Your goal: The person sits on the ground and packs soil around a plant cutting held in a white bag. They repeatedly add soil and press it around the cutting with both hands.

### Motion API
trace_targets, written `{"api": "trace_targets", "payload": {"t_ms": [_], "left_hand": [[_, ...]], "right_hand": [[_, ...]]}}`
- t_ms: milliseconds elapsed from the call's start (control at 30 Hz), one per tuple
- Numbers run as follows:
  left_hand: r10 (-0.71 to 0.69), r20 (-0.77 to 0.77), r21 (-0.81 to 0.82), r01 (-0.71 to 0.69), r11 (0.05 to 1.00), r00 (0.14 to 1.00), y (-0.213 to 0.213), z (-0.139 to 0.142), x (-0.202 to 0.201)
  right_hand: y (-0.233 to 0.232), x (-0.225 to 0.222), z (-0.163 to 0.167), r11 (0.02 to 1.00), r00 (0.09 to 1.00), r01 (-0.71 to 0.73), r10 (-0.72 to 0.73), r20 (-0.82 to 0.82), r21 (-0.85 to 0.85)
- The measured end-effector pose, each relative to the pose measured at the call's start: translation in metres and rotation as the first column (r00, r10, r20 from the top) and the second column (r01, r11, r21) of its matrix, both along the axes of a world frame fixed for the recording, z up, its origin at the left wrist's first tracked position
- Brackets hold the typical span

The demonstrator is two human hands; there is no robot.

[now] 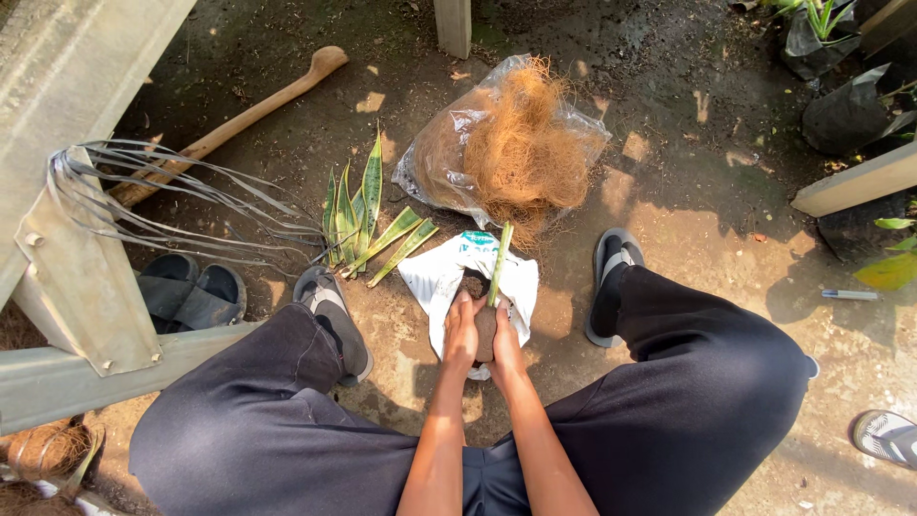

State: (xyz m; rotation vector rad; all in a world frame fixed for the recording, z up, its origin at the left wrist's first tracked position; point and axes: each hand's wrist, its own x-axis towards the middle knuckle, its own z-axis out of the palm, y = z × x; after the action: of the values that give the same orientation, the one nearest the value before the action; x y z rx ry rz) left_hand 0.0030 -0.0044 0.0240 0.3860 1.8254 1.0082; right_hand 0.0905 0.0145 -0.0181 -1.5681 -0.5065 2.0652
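Note:
Both my hands are cupped around a dark ball of soil (483, 325) held low between my knees. My left hand (461, 334) presses its left side and my right hand (507, 336) its right side. A single green leaf cutting (500, 265) stands up out of the ball. Under the hands lies a white plastic bag (435, 275) with more dark soil on it. A bundle of green, yellow-edged leaf cuttings (358, 218) lies on the ground to the left.
A clear bag of brown coconut fibre (511, 143) sits beyond the white bag. A wooden handle (229, 124) lies at the far left, with grey straps (153, 196) hanging from a concrete frame (81, 287). Black nursery bags (845, 110) stand at the right. A pen (848, 295) lies on the ground.

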Motion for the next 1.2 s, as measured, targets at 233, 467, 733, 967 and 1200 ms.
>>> {"api": "trace_targets", "payload": {"t_ms": [233,467,733,967,1200], "left_hand": [[-0.029,-0.415,-0.464,-0.185,0.866,0.909,-0.017,-0.001,-0.013],[0.190,-0.318,-0.284,-0.285,0.916,0.929,-0.036,-0.019,-0.008],[0.195,-0.431,-0.276,-0.335,0.901,0.881,-0.027,-0.006,-0.013],[0.124,-0.644,0.040,-0.129,0.991,0.754,-0.020,0.018,0.002],[-0.227,-0.349,-0.225,0.154,0.962,0.909,0.003,-0.019,-0.006]], "right_hand": [[-0.006,0.000,0.000,0.996,0.997,0.069,-0.071,0.035,0.058],[-0.006,-0.004,0.000,0.989,0.992,0.116,-0.120,0.043,0.089],[-0.006,0.000,-0.005,0.981,0.988,0.155,-0.157,0.003,0.118],[-0.005,0.007,-0.006,0.975,0.980,0.183,-0.191,0.050,0.128],[-0.002,0.013,-0.010,0.948,0.958,0.281,-0.285,0.010,0.151]]}}
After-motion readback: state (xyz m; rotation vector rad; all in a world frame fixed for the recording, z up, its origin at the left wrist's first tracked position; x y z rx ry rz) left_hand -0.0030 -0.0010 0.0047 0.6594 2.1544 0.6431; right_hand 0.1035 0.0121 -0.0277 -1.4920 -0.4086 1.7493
